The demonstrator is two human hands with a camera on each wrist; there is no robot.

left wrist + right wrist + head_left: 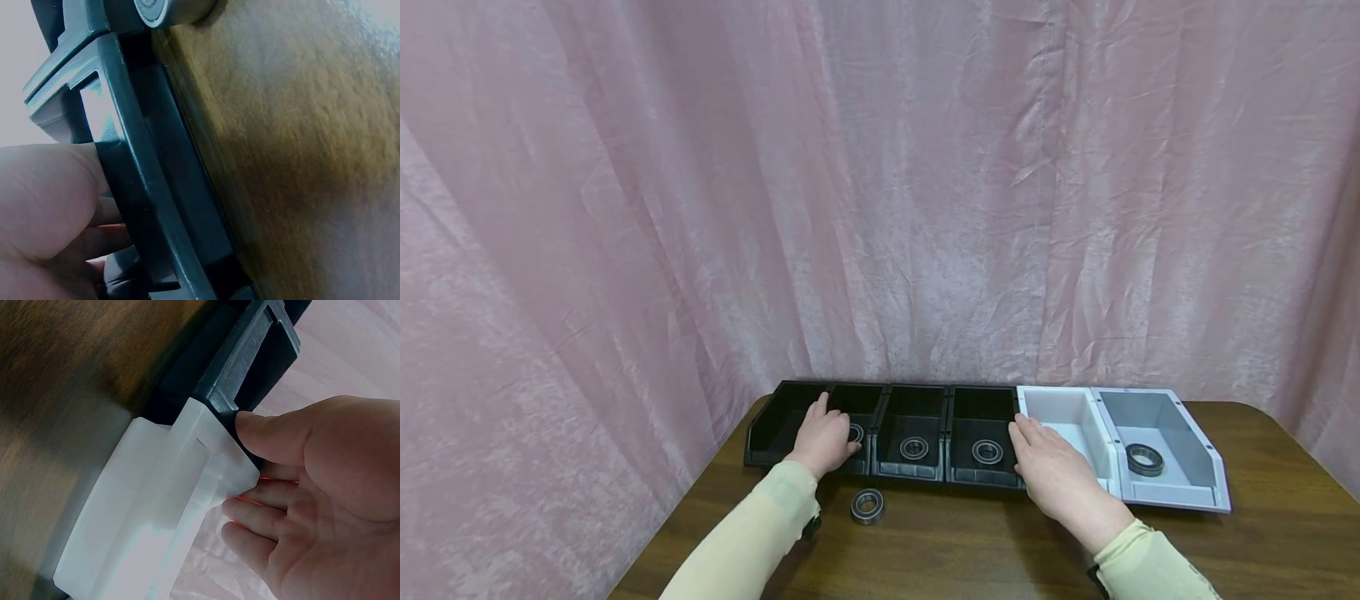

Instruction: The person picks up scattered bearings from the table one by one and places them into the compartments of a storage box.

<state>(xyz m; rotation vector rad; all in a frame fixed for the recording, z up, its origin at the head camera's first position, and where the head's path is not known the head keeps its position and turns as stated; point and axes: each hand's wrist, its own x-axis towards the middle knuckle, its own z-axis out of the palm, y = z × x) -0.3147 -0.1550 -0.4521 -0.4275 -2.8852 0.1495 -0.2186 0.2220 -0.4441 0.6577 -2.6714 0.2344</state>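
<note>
My left hand [823,437] straddles the divider between the two leftmost black bins, thumb inside the second bin [134,162] and forefinger pointing toward the back. A bearing [855,432] lies in that bin, partly behind the hand. My right hand [1051,467] grips the wall where the rightmost black bin [981,408] meets the white bin [181,469]. Its thumb is on the black side; the other fingers reach over the white side. One bearing [987,452] lies in the rightmost black bin, another bearing [913,448] in the black bin beside it. A loose bearing [867,506] lies on the table in front.
At the right end of the row, a grey bin [1172,433] holds a larger, darker bearing [1144,459]. The leftmost black bin [782,417] stands near the table's left edge. A pink curtain [925,208] hangs behind the wooden table [940,542].
</note>
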